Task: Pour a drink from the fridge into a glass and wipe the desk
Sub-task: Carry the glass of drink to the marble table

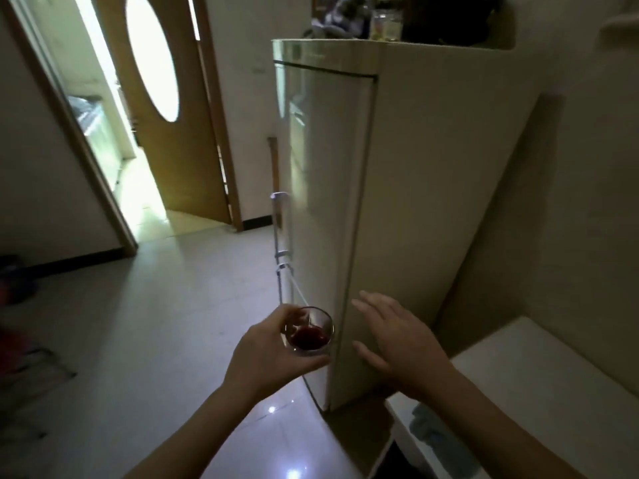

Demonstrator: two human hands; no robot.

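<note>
My left hand grips the glass (a little dark red drink in the bottom) just in front of the shut fridge. My right hand hovers beside it, fingers spread, holding nothing.

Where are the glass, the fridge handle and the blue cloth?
glass [308,335]: head view, on the red drink inside it.
fridge handle [276,223]: head view, on its upright bar.
blue cloth [427,425]: head view, on its folded middle, at the white desk's edge.
</note>
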